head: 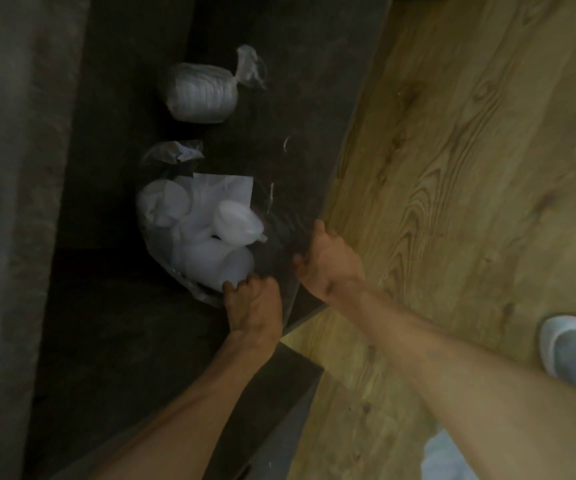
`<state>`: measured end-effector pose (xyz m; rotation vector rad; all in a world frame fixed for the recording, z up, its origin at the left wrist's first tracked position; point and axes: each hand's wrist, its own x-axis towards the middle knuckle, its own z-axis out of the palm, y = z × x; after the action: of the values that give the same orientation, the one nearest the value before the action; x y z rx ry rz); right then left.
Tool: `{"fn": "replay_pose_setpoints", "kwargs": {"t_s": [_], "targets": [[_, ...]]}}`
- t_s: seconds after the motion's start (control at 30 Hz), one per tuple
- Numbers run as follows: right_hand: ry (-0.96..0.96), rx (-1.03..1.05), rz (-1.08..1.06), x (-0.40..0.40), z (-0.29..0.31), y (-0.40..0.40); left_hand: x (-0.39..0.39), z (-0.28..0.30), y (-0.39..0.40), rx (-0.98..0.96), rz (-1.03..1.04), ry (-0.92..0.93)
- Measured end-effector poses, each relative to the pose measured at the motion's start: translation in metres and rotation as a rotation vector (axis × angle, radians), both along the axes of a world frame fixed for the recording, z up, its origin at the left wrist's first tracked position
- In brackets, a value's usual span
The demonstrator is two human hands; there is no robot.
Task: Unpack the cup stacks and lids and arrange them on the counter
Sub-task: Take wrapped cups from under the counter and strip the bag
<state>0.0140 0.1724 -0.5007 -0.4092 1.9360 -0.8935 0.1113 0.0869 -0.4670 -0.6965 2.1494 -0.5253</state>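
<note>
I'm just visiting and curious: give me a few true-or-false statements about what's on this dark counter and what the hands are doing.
1. Both hands grip the clear plastic bag holding white cups. True: left hand, right hand.
2. A wrapped stack of lids lies farther along the counter. True.
3. The lids are already unwrapped. False: plastic is around them, tied off.
4. The floor is tiled white. False: the floor is wood-grain.
</note>
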Motion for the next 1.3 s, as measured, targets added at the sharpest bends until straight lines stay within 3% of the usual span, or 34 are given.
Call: {"fn": "replay_pose_setpoints", "kwargs": {"t_s": [0.1,0.27,0.4,0.5,0.63,0.7,0.77,0.87,1.03,1.13,1.3], "targets": [[0.028,-0.001,-0.006,-0.007,-0.002,-0.003,-0.001,0.008,0.015,0.044,-0.054,0.001],[-0.098,0.094,-0.132,-0.013,-0.001,0.002,-0.003,0.025,0.055,0.223,-0.081,-0.029],[0.083,0.172,-0.143,-0.013,-0.007,0.018,-0.017,0.049,0.091,0.315,-0.100,0.016],[0.238,0.209,-0.181,-0.030,-0.017,0.024,-0.029,0.075,0.109,0.368,-0.199,0.343],[0.388,0.211,-0.180,-0.067,-0.020,0.024,-0.031,0.106,0.119,0.368,-0.252,1.021],[0.399,0.188,-0.179,-0.080,-0.019,0.020,-0.026,0.098,0.115,0.260,-0.141,1.133],[0.243,0.120,-0.263,-0.092,-0.023,0.014,-0.022,0.076,0.106,0.199,0.115,1.043],[-0.177,0.029,-0.387,-0.101,-0.038,0.006,-0.019,0.048,0.093,0.208,0.422,0.990],[-0.549,0.060,-0.223,-0.063,-0.040,0.024,-0.019,0.022,0.080,0.270,0.458,1.072],[-1.043,-0.175,-0.449,-0.028,-0.015,0.036,-0.026,0.015,0.082,0.414,0.579,1.089],[-1.194,-0.348,-0.568,-0.023,0.020,0.024,-0.022,0.017,0.075,0.530,0.600,1.063]]}}
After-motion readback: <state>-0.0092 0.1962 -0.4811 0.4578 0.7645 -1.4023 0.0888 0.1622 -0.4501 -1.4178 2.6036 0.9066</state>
